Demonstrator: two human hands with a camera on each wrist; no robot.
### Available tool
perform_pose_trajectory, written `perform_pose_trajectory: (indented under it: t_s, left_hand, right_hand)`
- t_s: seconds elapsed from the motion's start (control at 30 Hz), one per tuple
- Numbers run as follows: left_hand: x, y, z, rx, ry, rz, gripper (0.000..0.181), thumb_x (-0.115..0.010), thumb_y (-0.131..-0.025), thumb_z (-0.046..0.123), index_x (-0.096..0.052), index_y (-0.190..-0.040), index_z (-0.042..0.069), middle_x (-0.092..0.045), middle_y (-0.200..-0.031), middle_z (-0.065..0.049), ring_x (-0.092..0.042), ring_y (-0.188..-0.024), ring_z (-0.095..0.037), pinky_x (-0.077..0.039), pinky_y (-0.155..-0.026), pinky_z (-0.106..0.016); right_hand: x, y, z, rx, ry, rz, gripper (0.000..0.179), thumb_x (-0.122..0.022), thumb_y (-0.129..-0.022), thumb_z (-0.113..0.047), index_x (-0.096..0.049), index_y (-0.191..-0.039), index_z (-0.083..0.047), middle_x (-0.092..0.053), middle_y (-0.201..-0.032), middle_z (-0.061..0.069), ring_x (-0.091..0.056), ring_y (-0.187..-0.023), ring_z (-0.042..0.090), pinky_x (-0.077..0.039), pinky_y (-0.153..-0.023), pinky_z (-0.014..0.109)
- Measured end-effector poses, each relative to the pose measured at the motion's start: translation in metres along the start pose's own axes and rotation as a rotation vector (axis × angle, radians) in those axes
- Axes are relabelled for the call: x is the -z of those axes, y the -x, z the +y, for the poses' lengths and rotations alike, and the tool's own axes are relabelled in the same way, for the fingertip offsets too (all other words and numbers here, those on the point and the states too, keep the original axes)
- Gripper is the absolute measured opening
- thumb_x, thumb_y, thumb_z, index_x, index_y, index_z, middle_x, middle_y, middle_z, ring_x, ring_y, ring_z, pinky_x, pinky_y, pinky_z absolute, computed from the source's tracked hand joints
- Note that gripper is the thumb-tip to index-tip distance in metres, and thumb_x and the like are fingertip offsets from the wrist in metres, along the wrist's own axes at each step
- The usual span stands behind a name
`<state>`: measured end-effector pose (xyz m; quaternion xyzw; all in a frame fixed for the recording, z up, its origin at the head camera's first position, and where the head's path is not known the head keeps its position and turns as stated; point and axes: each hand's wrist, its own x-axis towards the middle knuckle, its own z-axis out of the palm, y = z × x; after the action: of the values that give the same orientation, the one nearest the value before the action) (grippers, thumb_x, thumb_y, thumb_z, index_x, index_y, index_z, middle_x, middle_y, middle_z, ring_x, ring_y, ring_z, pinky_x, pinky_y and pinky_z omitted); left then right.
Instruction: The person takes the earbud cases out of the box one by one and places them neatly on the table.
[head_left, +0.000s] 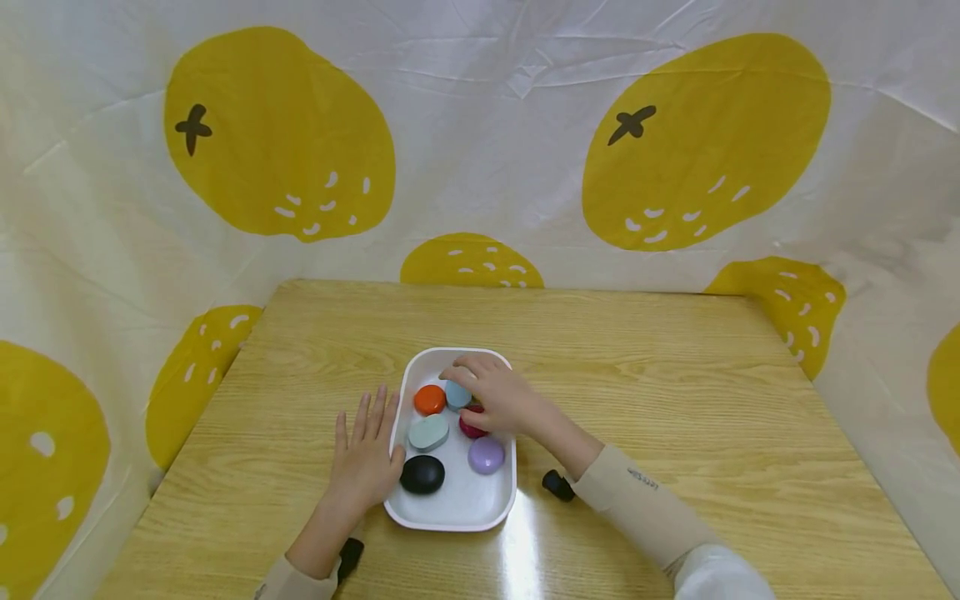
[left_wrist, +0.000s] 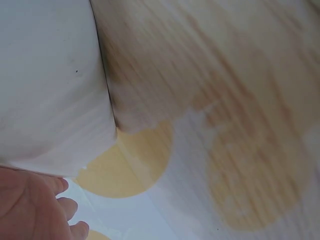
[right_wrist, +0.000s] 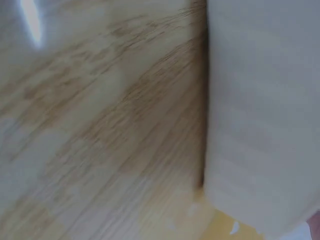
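A white tray (head_left: 450, 527) on the wooden table holds several smooth, pebble-like pieces. They are an orange one (head_left: 430, 400), a light blue one (head_left: 456, 396), a pale green one (head_left: 428, 433), a black one (head_left: 422, 475), a red one (head_left: 471, 423) and a purple one (head_left: 487, 455). My left hand (head_left: 363, 467) lies along the tray's left side, fingers straight, thumb at the rim. Over the tray's right side reaches my right hand (head_left: 501, 400). Its fingers and thumb are spread about the light blue piece, with the thumb over the red one, which it partly hides.
The wooden table (head_left: 675, 375) stretches around the tray. A white curtain with yellow fruit prints (head_left: 277, 133) hangs behind and at the sides. Small black wrist devices (head_left: 558, 485) show at both forearms.
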<state>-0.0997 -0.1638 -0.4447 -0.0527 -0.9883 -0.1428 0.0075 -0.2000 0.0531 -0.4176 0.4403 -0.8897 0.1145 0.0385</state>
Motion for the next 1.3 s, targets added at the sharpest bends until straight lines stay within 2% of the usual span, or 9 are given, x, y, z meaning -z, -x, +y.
perform_pose_trajectory:
  t_s: [0.13,0.23,0.43,0.63,0.87,1.07,1.2,1.3]
  left_hand:
    - [0.001,0.000,0.000,-0.004,0.000,0.004,0.065,-0.047,-0.087,0.022,-0.022,-0.145,0.005,-0.012,-0.152,-0.014,-0.005,-0.138,-0.036,0.000,-0.107,-0.058]
    - [0.001,0.000,0.000,-0.005,0.000,0.000,0.066,-0.047,-0.087,0.022,-0.021,-0.145,0.006,-0.012,-0.152,-0.014,-0.005,-0.138,-0.036,-0.001,-0.107,-0.059]
    - [0.001,0.000,0.001,0.002,0.002,-0.025,0.066,-0.047,-0.088,0.023,-0.020,-0.146,0.007,-0.010,-0.152,-0.014,-0.004,-0.138,-0.036,0.001,-0.107,-0.059]
    - [0.001,-0.001,0.000,0.008,0.010,-0.034,0.066,-0.046,-0.088,0.023,-0.019,-0.146,0.006,-0.009,-0.153,-0.014,-0.003,-0.138,-0.036,0.003,-0.107,-0.058]
    - [0.003,0.000,0.002,0.007,0.021,-0.025,0.065,-0.046,-0.087,0.021,-0.020,-0.146,0.006,-0.010,-0.152,-0.014,-0.004,-0.138,-0.036,0.003,-0.107,-0.058]
    - [0.002,-0.001,0.002,0.006,0.013,-0.019,0.066,-0.046,-0.088,0.021,-0.019,-0.146,0.006,-0.010,-0.153,-0.014,-0.004,-0.138,-0.036,0.002,-0.107,-0.059]
    - [0.001,-0.001,0.001,0.001,0.008,-0.008,0.066,-0.046,-0.087,0.021,-0.020,-0.146,0.006,-0.011,-0.152,-0.014,-0.006,-0.138,-0.036,0.001,-0.107,-0.059]
    - [0.000,-0.001,0.000,0.000,0.016,-0.003,0.067,-0.047,-0.087,0.021,-0.020,-0.146,0.006,-0.011,-0.152,-0.014,-0.006,-0.138,-0.036,0.002,-0.107,-0.059]
  right_hand:
    - [-0.010,-0.010,0.002,0.013,0.082,-0.102,0.052,-0.058,-0.083,-0.036,-0.045,-0.132,-0.023,-0.043,-0.134,0.009,-0.037,-0.126,0.027,-0.026,-0.105,0.046]
    - [-0.018,-0.014,0.003,-0.020,0.132,-0.170,0.052,-0.056,-0.084,-0.039,-0.044,-0.133,-0.025,-0.041,-0.136,0.007,-0.035,-0.126,0.028,-0.025,-0.106,0.046]
    - [-0.031,-0.018,0.005,-0.069,0.198,-0.204,0.053,-0.053,-0.084,-0.044,-0.045,-0.132,-0.023,-0.040,-0.135,0.010,-0.034,-0.126,0.027,-0.024,-0.106,0.043]
    - [-0.035,-0.026,0.003,-0.115,0.217,-0.288,0.055,-0.049,-0.086,-0.045,-0.041,-0.135,-0.021,-0.039,-0.135,0.009,-0.034,-0.127,0.025,-0.023,-0.107,0.040]
    - [-0.037,-0.028,0.002,-0.095,0.199,-0.247,0.051,-0.052,-0.085,-0.040,-0.044,-0.130,-0.017,-0.043,-0.123,0.010,-0.039,-0.120,0.026,-0.028,-0.104,0.040]
    - [-0.037,-0.028,0.004,-0.082,0.207,-0.231,0.051,-0.054,-0.084,-0.041,-0.045,-0.129,-0.018,-0.043,-0.122,0.010,-0.040,-0.119,0.027,-0.029,-0.102,0.042]
    - [-0.030,-0.028,0.005,-0.075,0.203,-0.199,0.049,-0.056,-0.084,-0.042,-0.047,-0.127,-0.019,-0.044,-0.124,0.009,-0.042,-0.118,0.026,-0.030,-0.101,0.043]
    - [-0.017,-0.024,0.005,-0.079,0.146,-0.163,0.048,-0.058,-0.084,-0.039,-0.047,-0.126,-0.020,-0.045,-0.126,0.010,-0.043,-0.116,0.026,-0.032,-0.100,0.044]
